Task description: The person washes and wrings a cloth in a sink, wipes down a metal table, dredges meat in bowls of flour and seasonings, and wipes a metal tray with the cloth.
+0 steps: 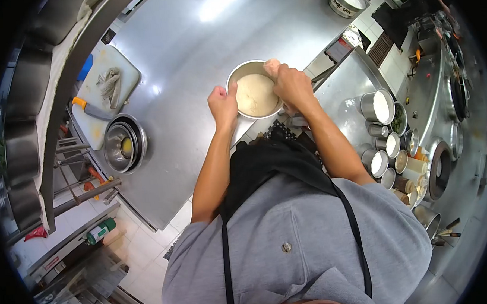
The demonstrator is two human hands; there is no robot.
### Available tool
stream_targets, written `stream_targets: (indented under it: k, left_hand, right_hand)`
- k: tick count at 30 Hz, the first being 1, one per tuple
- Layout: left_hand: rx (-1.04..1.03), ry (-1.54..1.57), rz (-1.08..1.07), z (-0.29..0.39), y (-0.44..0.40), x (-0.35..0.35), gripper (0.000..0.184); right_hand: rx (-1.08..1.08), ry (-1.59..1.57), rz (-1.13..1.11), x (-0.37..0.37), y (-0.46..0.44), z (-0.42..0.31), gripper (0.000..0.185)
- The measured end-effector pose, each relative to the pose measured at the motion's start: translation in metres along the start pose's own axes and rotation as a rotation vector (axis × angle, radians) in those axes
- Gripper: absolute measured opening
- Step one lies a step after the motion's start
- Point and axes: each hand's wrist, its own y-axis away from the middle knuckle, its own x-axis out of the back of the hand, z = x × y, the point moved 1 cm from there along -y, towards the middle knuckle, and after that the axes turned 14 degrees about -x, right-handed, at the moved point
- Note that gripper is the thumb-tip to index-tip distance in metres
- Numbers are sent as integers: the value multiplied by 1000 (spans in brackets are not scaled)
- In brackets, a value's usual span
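Note:
A round metal pot (pixel 255 68) with pale, creamy batter (pixel 254 94) in it is at the near edge of the steel table, in front of my body. My left hand (pixel 223 105) grips the pot's left side, thumb at the rim. Over the right rim, my right hand (pixel 293 88) is closed on a pale pink lump (pixel 272 67) that looks like raw meat. The lump lies at the rim, above the batter. Part of the pot's right side is hidden behind my right hand.
On the left are a white cutting board (pixel 124 67) with a grey cloth (pixel 109 88), an orange-handled knife (pixel 92 108) and nested metal bowls (pixel 135 121). On the right stand several metal containers (pixel 382 107) of white contents. A round tin (pixel 348 2) sits at the far right.

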Motion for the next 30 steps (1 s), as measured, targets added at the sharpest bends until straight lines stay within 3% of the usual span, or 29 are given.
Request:
stream_targets:
  k: [2,4,6,8,9,13,15,16,18,22,24,25,27,28,30]
  left_hand:
    - [63,-101,-132,7,-12,17,44]
    - [-190,-372,-422,22,-32,25,38]
    - [-210,-455,-540,27,-53,18,31]
    - [-192,-8,-544,24,-62,8,25]
    - [-51,26,-422,28,-60,9,25]
    - [110,-60,-283,14,-53,16,29]
    - [127,80,-50,14,-49,10,35]
    - [134,85,-40,12,-43,9,35]
    - [44,77,139,13,-35,6,40]
    - [58,53,180,8,-2,25,41]
    - [119,-184,-167,9,-2,45,42]
    - [-60,-503,-284,23,-9,58,40]
    - [-120,-474,-374,21,-32,64,38]
    - [-192,-432,-463,21,-49,57,36]
    - [-255,-249,-494,9,-63,46,31]
  right_hand:
    - [75,-36,-68,7,-16,-4,25]
    - [509,90,-132,5,-34,-25,23]
    - [834,143,-108,-8,-57,-52,22]
    - [896,166,-68,-12,-73,-74,20]
    - [952,188,-36,-13,-79,-79,17]
    - [721,175,27,-12,-65,-68,15]
    - [341,5,162,-11,-45,-49,14]
    - [351,12,156,-12,-28,-45,14]
    - [89,-83,232,-15,1,-36,17]
    - [-14,10,189,-22,4,-34,20]
    - [353,77,206,-22,-13,-33,20]
    - [351,73,203,-23,-25,-37,20]
    - [848,73,171,-26,-47,-57,18]
    - [845,70,174,-23,-53,-68,18]
    - [1134,184,196,-16,-60,-93,15]
